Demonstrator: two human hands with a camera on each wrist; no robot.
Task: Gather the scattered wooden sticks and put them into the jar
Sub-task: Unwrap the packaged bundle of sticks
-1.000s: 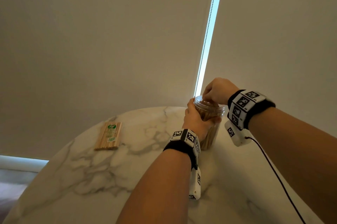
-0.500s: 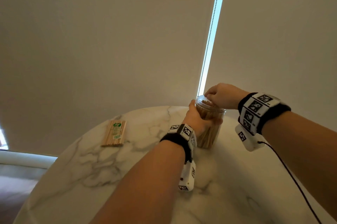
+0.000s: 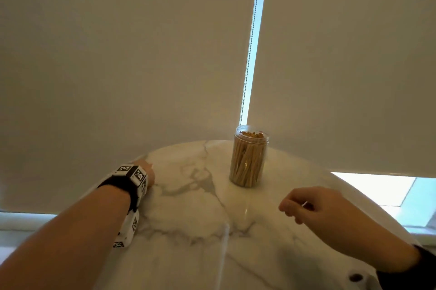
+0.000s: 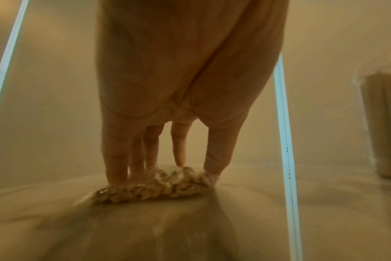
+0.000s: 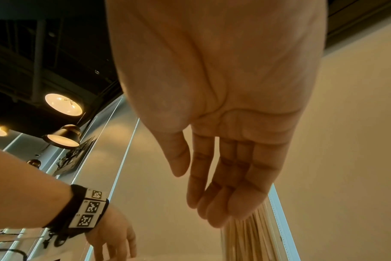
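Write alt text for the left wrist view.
A left hand reaches down, its fingertips on a wrapped pack of wooden sticks lying on a pale table. A jar of sticks stands blurred at the right edge.

1 jar, 1 stick pack, 2 hands.

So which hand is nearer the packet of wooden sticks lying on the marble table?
Left. The left hand has its fingertips on the plastic-wrapped packet of wooden sticks. The right hand hangs empty, nearer the clear plastic jar.
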